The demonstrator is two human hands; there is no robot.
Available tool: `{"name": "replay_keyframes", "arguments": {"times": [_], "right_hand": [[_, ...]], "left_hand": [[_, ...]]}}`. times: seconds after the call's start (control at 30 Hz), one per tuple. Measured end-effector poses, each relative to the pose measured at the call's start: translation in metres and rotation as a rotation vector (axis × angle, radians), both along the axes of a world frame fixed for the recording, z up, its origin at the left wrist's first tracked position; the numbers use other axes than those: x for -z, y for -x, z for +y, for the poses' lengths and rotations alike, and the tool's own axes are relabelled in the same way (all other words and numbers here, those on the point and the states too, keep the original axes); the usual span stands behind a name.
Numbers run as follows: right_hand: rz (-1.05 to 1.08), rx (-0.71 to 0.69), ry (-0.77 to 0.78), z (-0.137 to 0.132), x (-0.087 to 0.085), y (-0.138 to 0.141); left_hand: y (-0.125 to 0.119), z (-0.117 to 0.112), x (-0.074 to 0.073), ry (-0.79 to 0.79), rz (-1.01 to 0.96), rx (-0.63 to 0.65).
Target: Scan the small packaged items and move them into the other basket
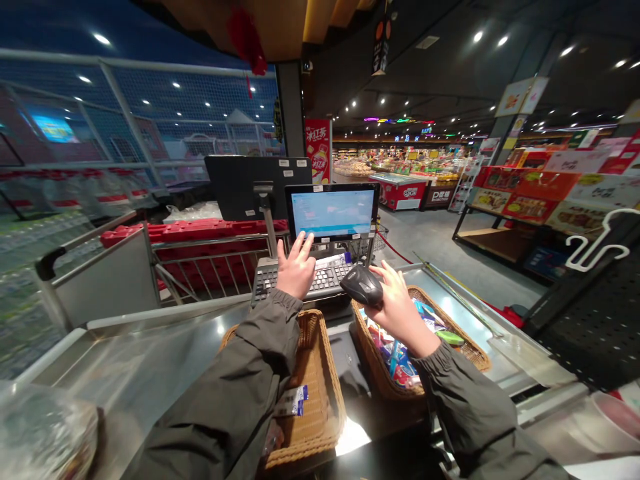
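Note:
My left hand [296, 267] reaches forward with fingers spread, fingertips at the lower left edge of the lit touchscreen [333, 212] and above the keyboard [320, 280]. My right hand [397, 303] is closed around a black handheld barcode scanner [363, 285], held above the right wicker basket [470, 350] filled with small colourful packets. The left wicker basket [320, 393] lies under my left forearm and holds a couple of small packets.
A second monitor [250, 187] faces away behind the touchscreen. A metal checkout counter [150, 360] spreads to the left, with a clear bag [40, 433] at its near corner. Red baskets and railings stand behind it. Shop shelves and a black pegboard [585, 327] are to the right.

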State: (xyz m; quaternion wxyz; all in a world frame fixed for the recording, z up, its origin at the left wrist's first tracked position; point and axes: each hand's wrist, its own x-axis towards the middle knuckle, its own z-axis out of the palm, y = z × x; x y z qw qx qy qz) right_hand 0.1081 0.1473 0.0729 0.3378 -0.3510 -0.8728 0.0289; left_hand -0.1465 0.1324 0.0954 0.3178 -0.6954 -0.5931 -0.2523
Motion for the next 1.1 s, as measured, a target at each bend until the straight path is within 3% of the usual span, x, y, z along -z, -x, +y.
{"name": "replay_keyframes", "arguments": {"times": [0.77,1.1], "right_hand": [[-0.014,-0.006,0.035,-0.007,-0.001,0.011],[-0.02,-0.06,0.047,-0.008,0.014,0.027]], "left_hand": [[0.016,-0.008,0.005,0.024,0.02,-0.037],[0.034,-0.039,0.032,0.118,0.025,-0.089]]}}
